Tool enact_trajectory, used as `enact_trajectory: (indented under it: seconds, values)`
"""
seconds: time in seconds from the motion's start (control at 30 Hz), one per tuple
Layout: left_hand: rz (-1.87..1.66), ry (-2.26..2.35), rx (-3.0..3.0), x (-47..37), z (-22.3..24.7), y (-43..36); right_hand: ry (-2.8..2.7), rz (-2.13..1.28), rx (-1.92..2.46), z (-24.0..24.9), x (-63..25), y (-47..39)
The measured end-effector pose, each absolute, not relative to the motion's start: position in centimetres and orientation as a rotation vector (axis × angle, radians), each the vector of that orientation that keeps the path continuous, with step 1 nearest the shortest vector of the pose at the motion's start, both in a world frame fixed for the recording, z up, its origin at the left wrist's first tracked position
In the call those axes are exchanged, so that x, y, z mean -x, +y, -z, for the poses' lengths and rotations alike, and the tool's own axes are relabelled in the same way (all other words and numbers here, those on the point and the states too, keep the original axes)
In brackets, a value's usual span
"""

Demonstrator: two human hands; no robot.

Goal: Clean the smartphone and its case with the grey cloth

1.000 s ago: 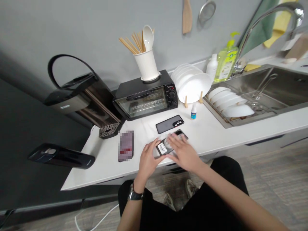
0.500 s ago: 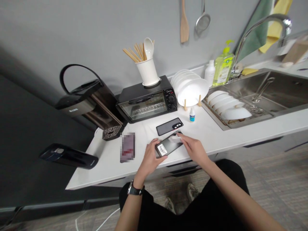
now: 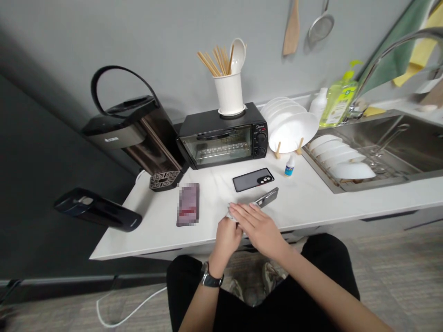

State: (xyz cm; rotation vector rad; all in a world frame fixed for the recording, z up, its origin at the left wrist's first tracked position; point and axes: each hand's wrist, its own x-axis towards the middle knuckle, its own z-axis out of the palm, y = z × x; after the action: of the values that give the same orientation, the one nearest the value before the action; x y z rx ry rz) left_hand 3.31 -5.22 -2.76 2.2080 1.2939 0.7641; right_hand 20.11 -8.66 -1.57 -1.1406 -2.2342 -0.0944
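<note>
My two hands are together low in the middle of the view, at the near side of a white counter (image 3: 214,235). Between them is a grey phone (image 3: 269,198), turned nearly edge-on; its far end sticks out beyond my fingers, pointing right and away from me. My left hand (image 3: 228,236), below a wrist with a dark-banded watch (image 3: 211,277), is clamped around the phone's near end. My right hand (image 3: 258,227) lies over it, fingers straight and side by side, with a crumpled white wipe (image 3: 231,214) showing at the fingertips. The thumb is hidden, so I cannot tell whether this hand grips the wipe.

Just beyond the phone, a black-edged phone case (image 3: 254,180) lies flat on the counter. To its right stands a small white bottle (image 3: 289,167) with a blue label. Left of my hands lies a purple packet (image 3: 188,205), its surface pixelated. Behind the case is a black toaster oven (image 3: 221,146), with white plates (image 3: 292,131) standing in a rack to its right.
</note>
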Motion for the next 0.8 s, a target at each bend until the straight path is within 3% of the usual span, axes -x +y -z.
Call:
enact_trajectory:
  seconds: [0.23,0.47,0.67,0.8]
  values:
    - [-0.755,1.306,-2.199,-3.4,1.7,-5.7,-1.791,0.196,1.554,1.1,-25.2,-6.4]
    - [-0.802,1.322,-2.271,-3.2,2.7,-5.7,-2.172,0.136,1.336,1.6,-19.8,-8.3]
    - [-0.804,1.383,-2.231,-3.6,2.3,-5.9,-1.787,0.187,1.587,2.2,-24.9,-6.7]
    - [-0.818,1.415,-2.268,-3.6,2.9,-5.7,-1.982,0.130,1.480,2.0,-21.0,-8.3]
